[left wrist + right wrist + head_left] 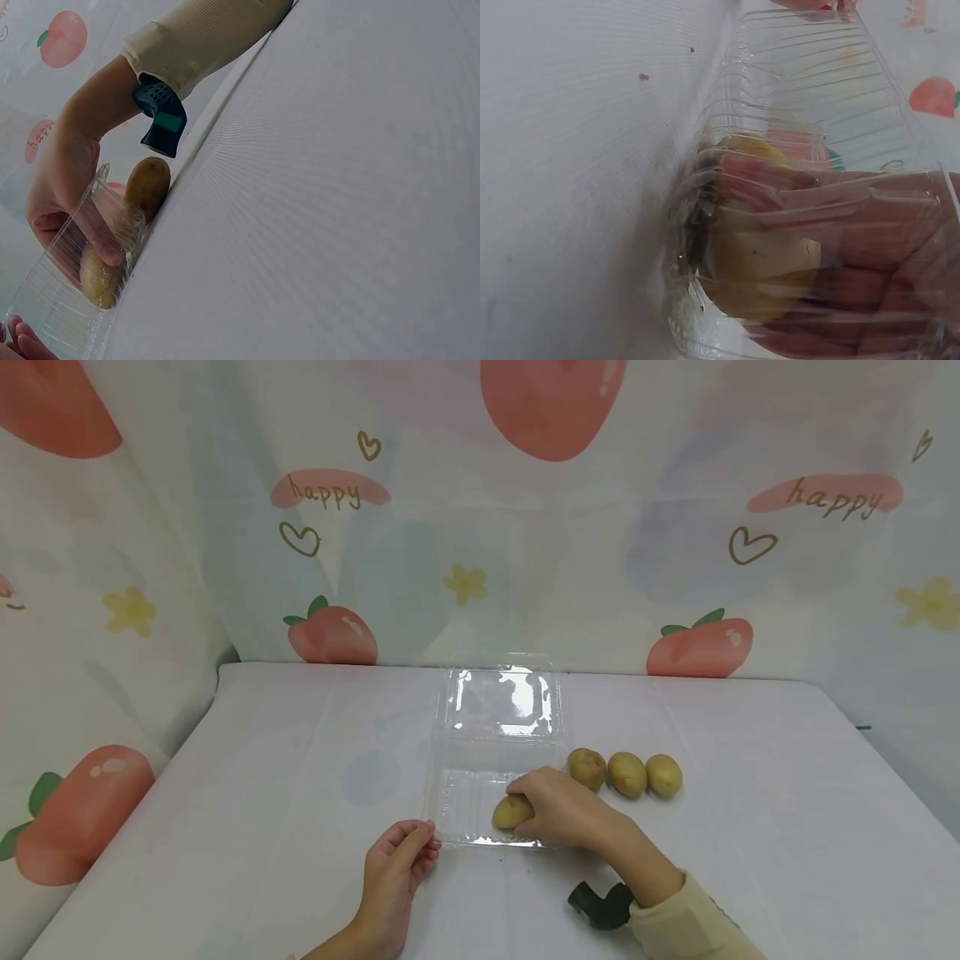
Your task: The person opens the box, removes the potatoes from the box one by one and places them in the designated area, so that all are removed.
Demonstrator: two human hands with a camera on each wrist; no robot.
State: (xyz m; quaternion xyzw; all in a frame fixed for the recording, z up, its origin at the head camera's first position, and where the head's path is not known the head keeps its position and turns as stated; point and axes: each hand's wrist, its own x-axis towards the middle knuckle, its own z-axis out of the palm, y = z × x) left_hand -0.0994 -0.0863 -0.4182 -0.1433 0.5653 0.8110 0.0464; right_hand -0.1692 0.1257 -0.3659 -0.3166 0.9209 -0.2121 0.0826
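A clear plastic clamshell box [468, 806] lies unfolded on the table, its lid [487, 702] laid back away from me. Inside its near tray, my right hand [566, 810] grips a yellow-brown potato [512, 813], thumb and fingers on either side of it. Through the clear wall, the right wrist view shows the potato [761, 259] low in the tray. My left hand [397, 868] pinches the tray's near left corner between thumb and fingers. Just right of the box, three more potatoes [627, 774] stand in a row.
A white cloth covers the table [285, 827]. Behind it hangs a printed curtain [525, 568] with fruit and hearts. A dark curved device [163, 116] sits at my right wrist, below the cream sleeve [202, 45]. Small dark crumbs [643, 76] lie near the box.
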